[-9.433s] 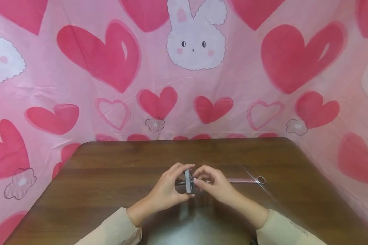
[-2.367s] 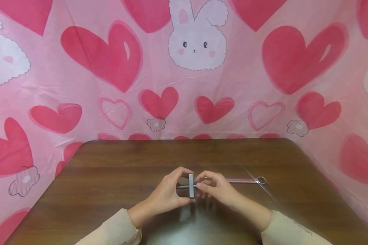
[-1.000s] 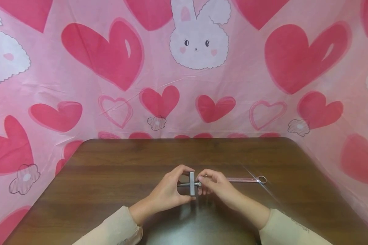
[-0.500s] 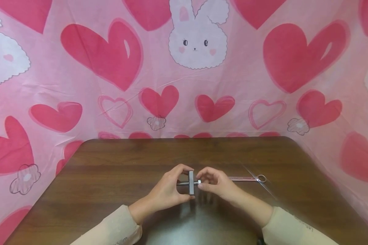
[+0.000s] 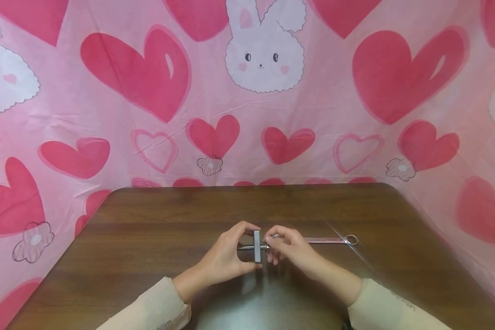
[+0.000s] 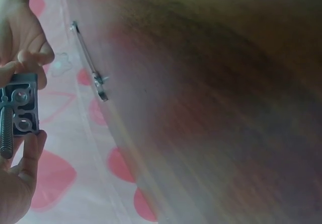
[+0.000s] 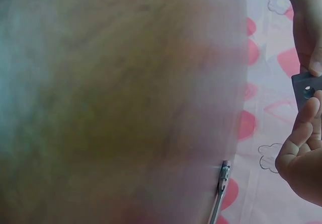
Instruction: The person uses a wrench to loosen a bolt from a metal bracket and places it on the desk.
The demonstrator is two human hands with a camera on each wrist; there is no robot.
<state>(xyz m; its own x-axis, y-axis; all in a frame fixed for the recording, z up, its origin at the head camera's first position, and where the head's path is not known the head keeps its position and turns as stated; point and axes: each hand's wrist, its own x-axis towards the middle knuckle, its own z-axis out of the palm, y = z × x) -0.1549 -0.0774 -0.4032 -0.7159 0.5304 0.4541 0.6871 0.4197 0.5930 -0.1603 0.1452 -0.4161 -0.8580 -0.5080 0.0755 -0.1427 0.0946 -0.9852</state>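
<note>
My left hand (image 5: 222, 252) holds a square grey metal plate (image 5: 257, 246) on edge, thumb below and fingers above. A threaded bolt (image 6: 6, 133) runs through the plate and sticks out of its ribbed side, where round holes show in the left wrist view. At the plate's other side my right hand (image 5: 290, 245) pinches the bolt's end with thumb and index finger. Those fingers mostly hide that end, so whether it is a head or a nut is unclear. The right wrist view shows the plate's flat face (image 7: 300, 85) with one hole.
Behind the right hand a ring-ended wrench (image 5: 326, 240) lies on the dark wooden table (image 5: 169, 215); its left end is hidden. A pink cloth (image 5: 326, 101) printed with hearts and rabbits hangs around the table's back and sides.
The right fingers have shifted on the bolt's end, covering metal that showed half a second ago. The plate turned edge-on from its angled pose in the oldest frame. The wrench has not moved.
</note>
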